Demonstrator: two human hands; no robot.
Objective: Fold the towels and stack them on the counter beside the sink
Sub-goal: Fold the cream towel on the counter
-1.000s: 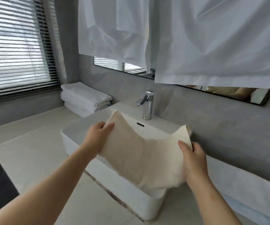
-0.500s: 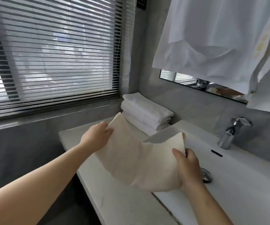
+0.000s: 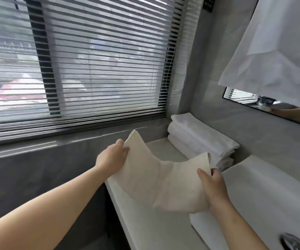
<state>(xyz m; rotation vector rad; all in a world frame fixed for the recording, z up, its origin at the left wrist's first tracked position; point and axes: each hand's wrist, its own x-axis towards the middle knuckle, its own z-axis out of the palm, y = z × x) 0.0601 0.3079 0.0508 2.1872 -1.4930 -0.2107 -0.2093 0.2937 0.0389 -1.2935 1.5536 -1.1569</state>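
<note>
Bare left hand (image 3: pixel 111 158), right hand (image 3: pixel 214 188)

A bathroom: white sink (image 3: pixel 264 179) on a counter (image 3: pixel 145 224), wall mirror (image 3: pixel 244 99), stacked folded towels (image 3: pixel 199 138).

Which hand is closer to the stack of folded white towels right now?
Right. The right hand grips the beige towel just in front of the white stack; the left hand holds the towel's other corner, farther off to the stack's left.

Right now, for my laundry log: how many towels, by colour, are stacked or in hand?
beige towel: 1
white folded towels, counted by the stack's visible layers: 3
Total: 4
</note>
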